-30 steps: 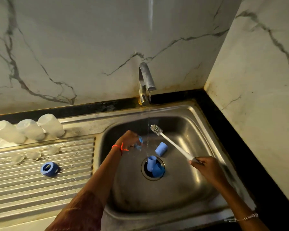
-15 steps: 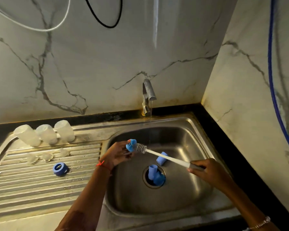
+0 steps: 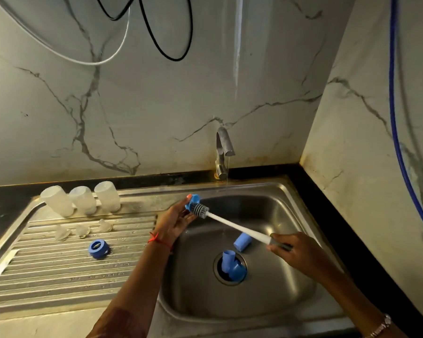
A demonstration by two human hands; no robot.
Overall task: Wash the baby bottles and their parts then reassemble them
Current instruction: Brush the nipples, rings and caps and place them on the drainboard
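Note:
My left hand [image 3: 175, 222] pinches a small blue bottle ring [image 3: 193, 200] above the sink's left rim. My right hand [image 3: 294, 251] grips the handle of a white bottle brush [image 3: 232, 224], whose grey bristle head is pushed against the blue ring. In the sink [image 3: 266, 311] lie a blue cap [image 3: 242, 241] and two more blue parts [image 3: 232, 267] over the drain. Three clear bottles [image 3: 82, 200] stand upside down at the back of the drainboard [image 3: 47, 276]. Clear teats [image 3: 82, 230] and another blue ring [image 3: 98, 249] lie on its ridges.
The tap [image 3: 224, 152] at the back of the sink runs a thin stream of water. Marble walls close the back and the right side. Black and white cables [image 3: 144, 32] hang on the wall above, and a blue hose [image 3: 396, 118] runs down at right.
My left hand has lifted the blue ring from the sink up to the left rim. The brush head has swung left from under the tap onto the ring. The camera has tilted upward.

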